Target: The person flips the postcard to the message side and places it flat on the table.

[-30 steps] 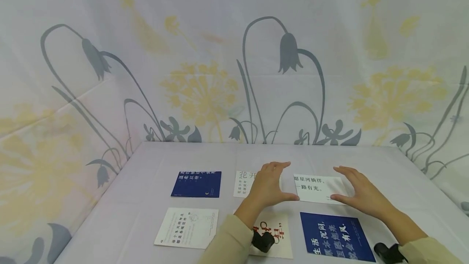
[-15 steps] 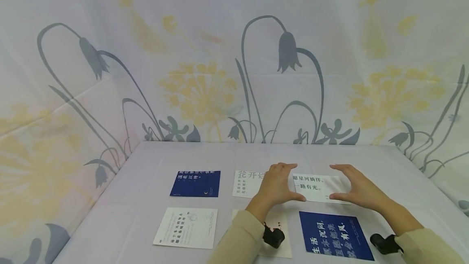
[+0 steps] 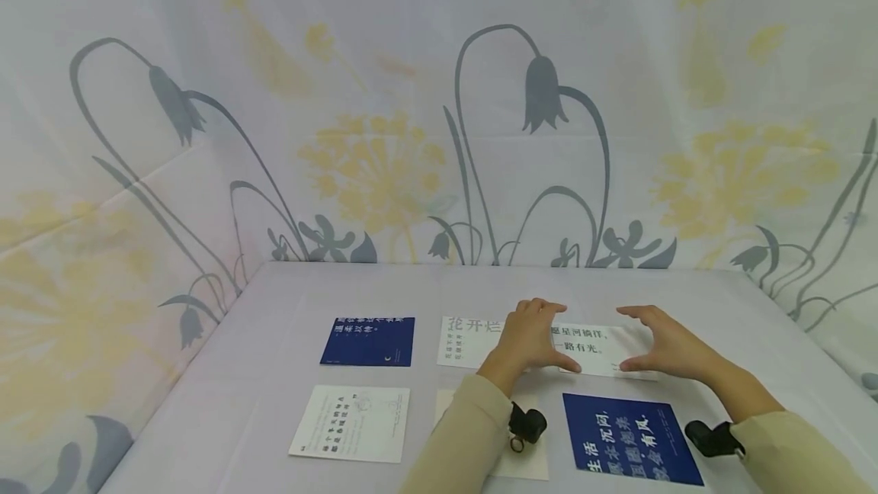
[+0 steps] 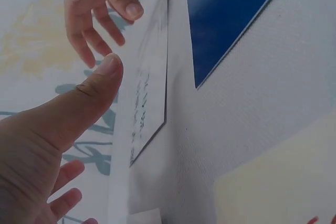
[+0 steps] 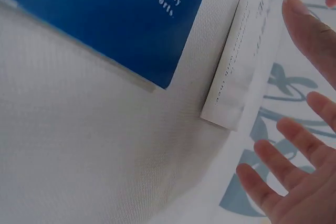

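Both hands are raised close over a white printed card at the back right of the table. My left hand is by the card's left end, thumb and fingers spread apart, and it partly covers the neighbouring white card. Facing it, my right hand stands by the right end, its thumb apart from its fingers. Nothing is between the fingers of either one. The left wrist view shows the left thumb beside the white card. In the right wrist view the right fingers are spread.
Nearer lie a blue card and a cream card, partly behind the left sleeve. At left are another blue card and a white card. A flowered cloth hangs behind the table.
My left hand has moved right, towards the right hand, and now overlaps the left end of the white card. The right hand has barely moved. The cards stay where they were.
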`<act>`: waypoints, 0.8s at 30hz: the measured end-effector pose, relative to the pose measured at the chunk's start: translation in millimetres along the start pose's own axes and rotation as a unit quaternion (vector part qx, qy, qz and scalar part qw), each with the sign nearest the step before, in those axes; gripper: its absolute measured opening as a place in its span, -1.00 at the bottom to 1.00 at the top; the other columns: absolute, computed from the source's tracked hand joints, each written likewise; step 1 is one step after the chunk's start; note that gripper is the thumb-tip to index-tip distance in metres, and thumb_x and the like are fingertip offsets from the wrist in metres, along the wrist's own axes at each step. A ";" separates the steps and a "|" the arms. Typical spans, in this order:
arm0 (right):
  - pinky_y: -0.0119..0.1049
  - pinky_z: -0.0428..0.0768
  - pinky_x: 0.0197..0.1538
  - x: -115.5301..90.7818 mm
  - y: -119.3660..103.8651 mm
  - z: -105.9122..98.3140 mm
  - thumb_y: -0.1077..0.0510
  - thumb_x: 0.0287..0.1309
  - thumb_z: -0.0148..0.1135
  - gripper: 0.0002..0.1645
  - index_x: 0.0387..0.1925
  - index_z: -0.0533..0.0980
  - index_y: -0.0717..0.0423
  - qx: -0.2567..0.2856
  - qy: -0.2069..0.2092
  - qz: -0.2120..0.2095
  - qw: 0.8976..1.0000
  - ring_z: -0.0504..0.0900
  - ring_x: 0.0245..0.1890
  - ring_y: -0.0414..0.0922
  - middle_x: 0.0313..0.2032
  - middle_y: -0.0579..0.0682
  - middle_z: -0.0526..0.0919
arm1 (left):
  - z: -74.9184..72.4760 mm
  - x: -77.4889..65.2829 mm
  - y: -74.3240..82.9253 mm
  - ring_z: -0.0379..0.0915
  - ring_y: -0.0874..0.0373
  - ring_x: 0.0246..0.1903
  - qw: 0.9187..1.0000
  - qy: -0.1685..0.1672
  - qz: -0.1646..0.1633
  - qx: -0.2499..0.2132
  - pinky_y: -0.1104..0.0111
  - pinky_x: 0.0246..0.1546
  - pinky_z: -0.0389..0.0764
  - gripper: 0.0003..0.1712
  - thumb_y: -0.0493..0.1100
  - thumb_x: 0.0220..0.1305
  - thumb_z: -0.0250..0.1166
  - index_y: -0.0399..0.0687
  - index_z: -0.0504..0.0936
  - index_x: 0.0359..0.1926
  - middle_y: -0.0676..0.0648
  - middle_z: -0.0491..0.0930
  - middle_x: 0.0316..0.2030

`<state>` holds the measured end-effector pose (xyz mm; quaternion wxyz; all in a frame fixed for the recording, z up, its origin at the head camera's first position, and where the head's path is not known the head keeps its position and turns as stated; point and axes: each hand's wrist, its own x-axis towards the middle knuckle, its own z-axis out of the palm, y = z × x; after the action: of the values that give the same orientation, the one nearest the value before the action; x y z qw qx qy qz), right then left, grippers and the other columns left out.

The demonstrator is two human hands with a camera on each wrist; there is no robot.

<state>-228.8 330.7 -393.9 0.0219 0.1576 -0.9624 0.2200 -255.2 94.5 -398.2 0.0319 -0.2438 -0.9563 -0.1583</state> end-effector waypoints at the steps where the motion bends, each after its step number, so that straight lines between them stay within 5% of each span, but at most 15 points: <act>1: 0.30 0.37 -0.04 0.4 0.9 0.0 -0.12 -0.38 0.57 0.12 0.18 0.28 0.37 -0.001 -0.002 0.001 1.000 0.30 0.03 0.41 0.11 0.46 0.28 | 0.9 1.4 -0.7 0.21 0.18 0.16 1.000 -0.004 0.000 0.006 0.34 0.13 0.31 0.06 0.40 -0.38 0.47 0.25 0.39 0.25 0.13 0.38 0.14; 11: 0.32 0.34 -0.01 1.3 9.5 -0.3 -0.08 -0.50 0.62 0.15 0.15 0.31 0.40 0.002 -0.023 0.006 1.000 0.28 0.05 0.43 0.08 0.50 0.29 | 13.4 10.6 -12.4 0.17 0.16 0.20 0.999 -0.038 0.005 0.037 0.32 0.17 0.25 0.09 0.47 -0.41 0.43 0.27 0.38 0.25 0.17 0.36 0.17; 24: 0.39 0.18 0.07 -1.1 28.3 2.0 -0.16 -0.45 0.55 -0.02 0.09 0.44 0.18 0.001 -0.061 -0.015 0.998 0.16 0.17 0.42 0.20 0.42 0.26 | 15.3 11.8 -16.0 0.05 0.19 0.29 0.998 -0.059 0.017 0.010 0.26 0.26 0.11 -0.07 0.39 -0.32 0.46 0.34 0.43 0.19 0.26 0.35 0.19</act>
<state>-236.5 354.3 -407.6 -0.0334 0.1846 -0.9595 0.2102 -272.9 91.5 -415.7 -0.0199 -0.2684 -0.9538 -0.1335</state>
